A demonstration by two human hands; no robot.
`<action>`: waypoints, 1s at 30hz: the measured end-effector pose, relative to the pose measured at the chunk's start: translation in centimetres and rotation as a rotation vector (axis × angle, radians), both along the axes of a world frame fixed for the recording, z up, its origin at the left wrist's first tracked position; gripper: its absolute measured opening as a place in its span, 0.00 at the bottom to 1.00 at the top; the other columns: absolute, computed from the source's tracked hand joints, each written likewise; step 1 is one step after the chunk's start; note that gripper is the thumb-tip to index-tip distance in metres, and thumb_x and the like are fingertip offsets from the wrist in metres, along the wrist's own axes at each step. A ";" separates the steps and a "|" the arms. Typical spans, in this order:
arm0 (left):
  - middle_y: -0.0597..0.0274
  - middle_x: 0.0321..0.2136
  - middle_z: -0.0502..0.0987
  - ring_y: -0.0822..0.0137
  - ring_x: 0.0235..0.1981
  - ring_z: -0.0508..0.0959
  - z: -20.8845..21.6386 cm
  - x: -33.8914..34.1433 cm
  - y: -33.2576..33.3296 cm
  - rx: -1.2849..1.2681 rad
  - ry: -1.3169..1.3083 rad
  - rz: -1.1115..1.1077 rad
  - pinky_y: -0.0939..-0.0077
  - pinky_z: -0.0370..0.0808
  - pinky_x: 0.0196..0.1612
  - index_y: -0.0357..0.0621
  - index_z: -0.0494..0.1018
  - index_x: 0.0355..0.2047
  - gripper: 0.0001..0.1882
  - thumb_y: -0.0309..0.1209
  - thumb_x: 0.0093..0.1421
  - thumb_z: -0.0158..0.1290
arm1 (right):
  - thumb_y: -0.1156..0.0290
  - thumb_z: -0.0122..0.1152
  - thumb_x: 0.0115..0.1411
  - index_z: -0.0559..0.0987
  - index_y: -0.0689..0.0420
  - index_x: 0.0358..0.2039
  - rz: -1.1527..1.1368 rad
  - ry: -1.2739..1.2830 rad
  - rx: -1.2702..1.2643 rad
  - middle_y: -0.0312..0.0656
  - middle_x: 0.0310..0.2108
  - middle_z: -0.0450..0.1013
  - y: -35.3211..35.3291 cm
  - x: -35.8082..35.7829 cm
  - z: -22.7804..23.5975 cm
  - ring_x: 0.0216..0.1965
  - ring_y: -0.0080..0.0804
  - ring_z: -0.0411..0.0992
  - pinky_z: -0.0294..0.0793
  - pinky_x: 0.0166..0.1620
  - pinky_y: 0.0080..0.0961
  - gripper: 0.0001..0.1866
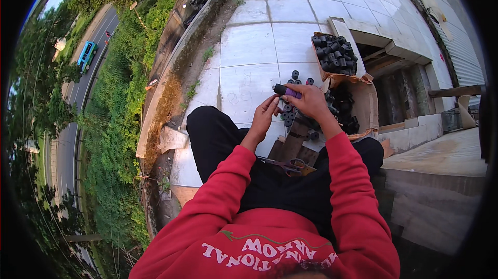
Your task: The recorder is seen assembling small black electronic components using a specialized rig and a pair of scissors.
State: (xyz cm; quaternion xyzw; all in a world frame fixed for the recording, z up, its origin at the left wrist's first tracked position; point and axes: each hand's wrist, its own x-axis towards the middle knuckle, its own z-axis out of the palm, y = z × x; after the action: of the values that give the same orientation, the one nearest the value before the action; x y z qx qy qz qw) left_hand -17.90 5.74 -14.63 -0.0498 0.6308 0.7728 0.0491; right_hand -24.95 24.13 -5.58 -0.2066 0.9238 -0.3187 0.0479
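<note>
Left hand [264, 115] reaches up from a bent red sleeve, fingers loosely spread, fingertips touching the underside of a black roller with a purple band [286, 91]; right hand [311, 101] clamps that roller from above, wrist bent; loose black rollers [288, 113] lie below on the pale tiled floor [249, 45]; scissors [290, 165] rest on the lap; a cardboard box [365, 103] of rollers stands right.

Bare white tiles [249, 45] ahead-left give free room; the cardboard box of black rollers [336, 53] blocks the right, loose rollers [295, 74] lie between.
</note>
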 end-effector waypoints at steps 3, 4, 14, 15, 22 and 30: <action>0.77 0.20 0.54 0.79 0.21 0.58 0.2 1.4 1.1 0.583 -0.284 0.162 0.76 0.70 0.35 0.41 0.76 0.52 0.21 0.47 0.76 0.52 | 0.47 0.72 0.60 0.86 0.44 0.55 -0.024 0.001 0.031 0.46 0.37 0.85 0.8 0.1 0.0 0.39 0.47 0.83 0.80 0.44 0.39 0.25; 0.77 0.20 0.54 0.79 0.21 0.58 0.1 1.7 1.0 0.575 -0.279 0.160 0.76 0.70 0.35 0.41 0.76 0.52 0.21 0.47 0.76 0.52 | 0.46 0.73 0.59 0.86 0.45 0.55 -0.028 -0.015 0.041 0.46 0.37 0.85 0.7 0.1 0.3 0.39 0.46 0.83 0.80 0.44 0.38 0.26; 0.79 0.17 0.53 0.80 0.15 0.52 -4.3 -1.0 1.4 0.374 -0.513 0.032 0.80 0.52 0.19 0.52 0.70 0.35 0.17 0.49 0.75 0.55 | 0.46 0.72 0.59 0.86 0.43 0.55 -0.047 -0.037 0.051 0.47 0.40 0.85 1.0 0.2 0.3 0.41 0.49 0.83 0.80 0.46 0.41 0.27; 0.80 0.17 0.53 0.80 0.15 0.52 -4.4 -2.3 1.5 0.297 -0.501 -0.035 0.80 0.50 0.18 0.52 0.69 0.33 0.19 0.51 0.76 0.52 | 0.46 0.72 0.59 0.87 0.42 0.55 -0.045 -0.001 0.033 0.46 0.38 0.84 1.4 0.1 0.0 0.40 0.48 0.83 0.80 0.45 0.42 0.26; 0.75 0.25 0.69 0.80 0.21 0.65 -3.4 -11.6 -4.7 0.154 -0.379 -0.524 0.83 0.67 0.25 0.48 0.77 0.42 0.02 0.28 0.72 0.54 | 0.45 0.70 0.60 0.86 0.39 0.56 0.040 -0.010 0.023 0.46 0.40 0.84 -0.2 -0.3 0.0 0.42 0.48 0.83 0.80 0.47 0.43 0.25; 0.67 0.21 0.78 0.74 0.24 0.74 6.2 -19.1 -1.0 -0.889 -0.095 -0.932 0.69 0.72 0.29 0.42 0.82 0.33 0.26 0.54 0.72 0.57 | 0.42 0.70 0.59 0.87 0.41 0.54 -0.030 -0.093 0.095 0.44 0.40 0.85 1.0 -0.3 0.2 0.43 0.46 0.83 0.79 0.49 0.42 0.26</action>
State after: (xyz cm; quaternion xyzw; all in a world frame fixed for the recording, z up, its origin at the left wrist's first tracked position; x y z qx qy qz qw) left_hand -36.96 4.78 -8.43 0.1797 0.8434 0.3323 0.3821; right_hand -25.26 25.12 -5.34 -0.1750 0.9377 -0.2844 0.0958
